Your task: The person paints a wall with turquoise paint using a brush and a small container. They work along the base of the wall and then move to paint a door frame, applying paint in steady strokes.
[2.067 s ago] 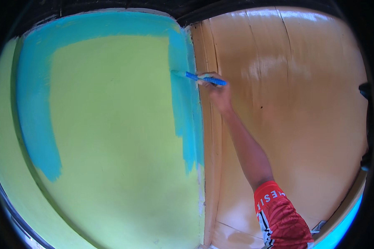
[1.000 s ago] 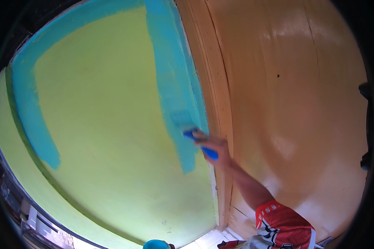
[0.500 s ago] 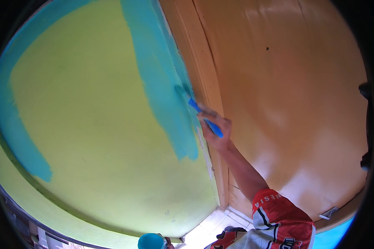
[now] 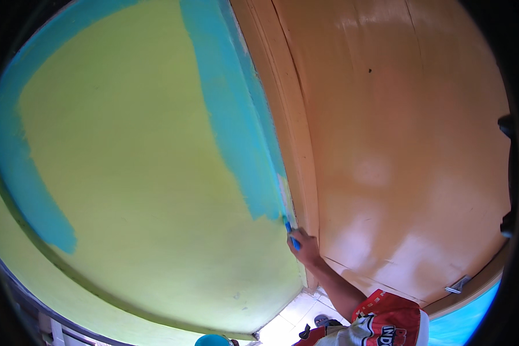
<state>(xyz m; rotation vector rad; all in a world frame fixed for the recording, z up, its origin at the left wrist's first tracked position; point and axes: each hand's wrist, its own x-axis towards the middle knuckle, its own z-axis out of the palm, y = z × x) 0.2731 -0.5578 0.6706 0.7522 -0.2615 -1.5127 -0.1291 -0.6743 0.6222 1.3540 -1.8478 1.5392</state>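
Blue-handled paintbrush [image 4: 292,233] sits at the lower end of the turquoise paint strip [image 4: 236,115] on the yellow-green wall [image 4: 138,173], just beside the tan wooden door frame [image 4: 297,132]. I see the right hand [image 4: 305,249] closed around its handle. Left hand isn't visible; glossy orange door [image 4: 409,144] lies right of the frame.

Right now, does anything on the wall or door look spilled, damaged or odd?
Nothing stands out. The right hand holds a blue brush at the lower end of the blue band beside the wooden door frame. No drips show.
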